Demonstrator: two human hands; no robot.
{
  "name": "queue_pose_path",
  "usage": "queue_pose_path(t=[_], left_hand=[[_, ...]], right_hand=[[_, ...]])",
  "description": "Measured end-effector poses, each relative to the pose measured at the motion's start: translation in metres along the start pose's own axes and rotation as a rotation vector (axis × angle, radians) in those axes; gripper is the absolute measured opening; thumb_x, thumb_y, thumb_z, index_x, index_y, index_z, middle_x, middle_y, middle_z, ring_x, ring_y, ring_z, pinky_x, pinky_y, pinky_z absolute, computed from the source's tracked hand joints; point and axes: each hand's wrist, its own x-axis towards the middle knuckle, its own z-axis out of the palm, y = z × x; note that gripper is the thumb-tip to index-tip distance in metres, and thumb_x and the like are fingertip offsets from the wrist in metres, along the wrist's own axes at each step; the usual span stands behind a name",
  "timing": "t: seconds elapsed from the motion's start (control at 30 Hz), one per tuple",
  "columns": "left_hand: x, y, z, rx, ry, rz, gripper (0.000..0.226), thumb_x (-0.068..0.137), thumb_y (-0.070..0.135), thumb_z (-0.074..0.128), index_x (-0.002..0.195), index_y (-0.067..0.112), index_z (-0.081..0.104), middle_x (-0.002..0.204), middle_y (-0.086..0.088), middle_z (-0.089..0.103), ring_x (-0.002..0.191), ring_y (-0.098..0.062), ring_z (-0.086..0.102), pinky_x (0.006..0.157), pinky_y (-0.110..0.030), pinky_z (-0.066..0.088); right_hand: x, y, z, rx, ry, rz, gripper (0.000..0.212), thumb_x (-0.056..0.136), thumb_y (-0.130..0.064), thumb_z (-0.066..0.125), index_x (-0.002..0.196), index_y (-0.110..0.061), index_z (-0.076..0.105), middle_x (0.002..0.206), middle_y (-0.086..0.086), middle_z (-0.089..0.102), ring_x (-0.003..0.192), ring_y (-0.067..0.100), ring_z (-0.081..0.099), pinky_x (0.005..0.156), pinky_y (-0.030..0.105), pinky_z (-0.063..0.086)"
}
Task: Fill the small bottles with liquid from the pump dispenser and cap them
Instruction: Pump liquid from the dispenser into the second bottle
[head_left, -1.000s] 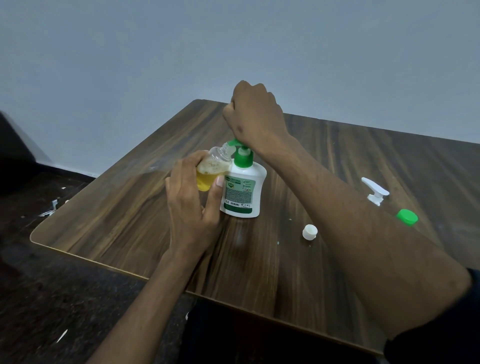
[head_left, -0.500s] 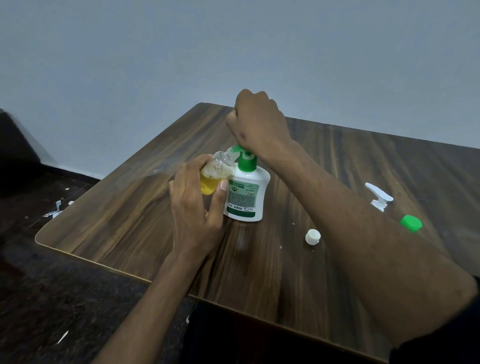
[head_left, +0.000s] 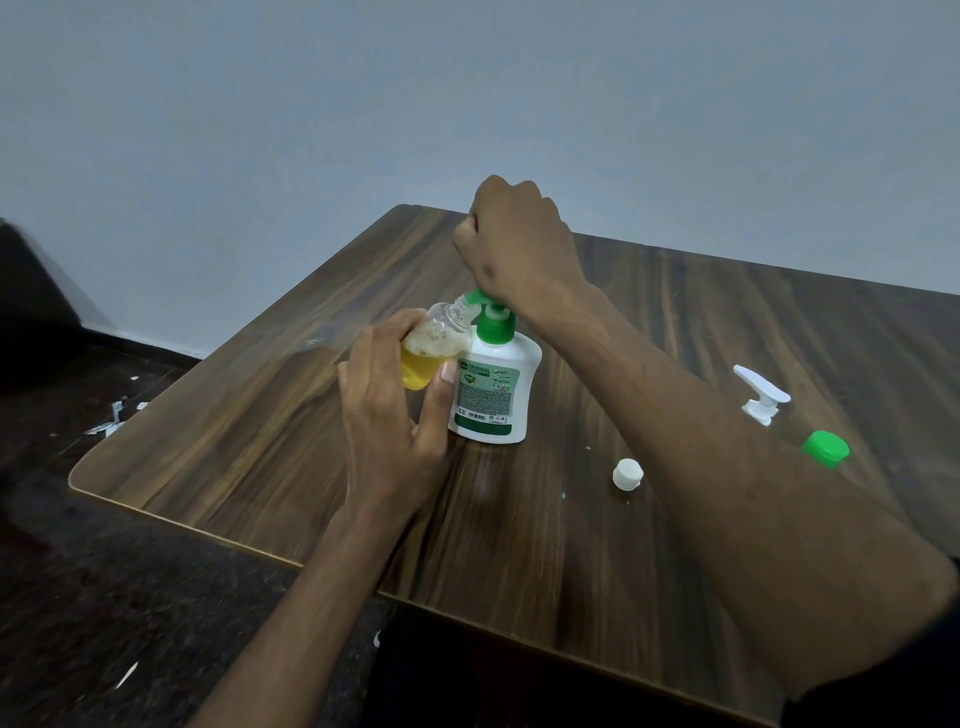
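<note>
Both hands work over my brown wood-grain desk (head_left: 249, 441) by a grey wall (head_left: 260, 130). My left hand (head_left: 387, 421) grips the small bottle (head_left: 431, 348); my right hand (head_left: 519, 244), fisted, presses the pump dispenser (head_left: 491, 389).

Centre of table (head_left: 260, 441): my pump dispenser (head_left: 491, 395) stands upright here, with the tilted small bottle (head_left: 431, 348) touching its left side; together they block the middle.
Right edge: a white cap (head_left: 627, 474), white spray head (head_left: 761, 397) and green cap (head_left: 826, 449) lie apart from one another, with gaps between them.
My right forearm (head_left: 727, 467): crosses from the near right corner to the centre, barring that diagonal.
Left half: bare wood out to the left edge and near left corner.
Far edge: bare behind the dispenser.
</note>
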Motion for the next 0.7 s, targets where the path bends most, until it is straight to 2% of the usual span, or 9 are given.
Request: queue_pose_path(t=[0.07,0.17,0.3,0.37,0.5,0.7], left_hand=[[0.0005,0.0002,0.0001,0.003,0.003,0.001,0.033,0.102,0.02,0.063,0.133,0.009,0.059,0.123,0.003,0.062,0.107,-0.018,0.059,0.089,-0.055,0.049],[0.0004,0.001,0.0001,0.01,-0.001,-0.007,0.033,0.102,0.02,0.063,0.133,0.009,0.059,0.123,0.007,0.059,0.107,-0.016,0.058,0.089,-0.053,0.049],[-0.0003,0.0013,-0.0009,0.005,0.001,0.003,0.033,0.103,0.02,0.062,0.133,0.009,0.059,0.123,0.007,0.058,0.107,-0.016,0.057,0.088,-0.054,0.049],[-0.0008,0.0013,-0.001,0.008,0.002,-0.002,0.033,0.103,0.02,0.062,0.133,0.008,0.059,0.122,0.004,0.061,0.107,-0.015,0.057,0.087,-0.054,0.049],[-0.0005,0.0013,-0.0008,0.009,0.002,-0.006,0.033,0.102,0.02,0.062,0.132,0.007,0.06,0.123,0.004,0.06,0.107,-0.015,0.056,0.087,-0.053,0.049],[0.0004,0.0012,0.0003,0.009,-0.006,-0.008,0.033,0.103,0.021,0.062,0.133,0.006,0.06,0.124,0.003,0.061,0.107,-0.017,0.058,0.088,-0.056,0.049]], right_hand=[[0.0006,-0.0009,-0.0017,0.004,0.009,0.005,0.013,0.087,-0.016,0.043,0.076,-0.011,0.041,0.069,0.0,0.038,0.058,0.02,0.037,0.049,0.031,0.026],[-0.0025,0.0002,-0.0012,0.008,-0.053,0.023,0.027,0.089,-0.017,0.044,0.067,-0.016,0.029,0.069,0.0,0.035,0.056,0.017,0.032,0.048,0.03,0.023],[-0.0027,-0.002,-0.0047,0.005,-0.01,0.016,0.013,0.09,-0.017,0.043,0.079,-0.011,0.042,0.077,0.003,0.042,0.065,0.023,0.041,0.055,0.032,0.03],[-0.003,-0.0023,-0.0042,0.015,0.005,0.015,0.01,0.09,-0.016,0.043,0.082,-0.01,0.044,0.076,0.003,0.043,0.065,0.023,0.042,0.054,0.031,0.029],[-0.0039,-0.0009,-0.0021,0.012,-0.056,0.023,0.022,0.09,-0.017,0.044,0.07,-0.014,0.034,0.07,-0.001,0.036,0.056,0.015,0.032,0.048,0.03,0.021],[-0.0042,-0.0013,-0.0042,0.014,-0.034,0.023,0.021,0.089,-0.016,0.043,0.07,-0.014,0.033,0.069,-0.001,0.034,0.056,0.014,0.031,0.047,0.029,0.02]])
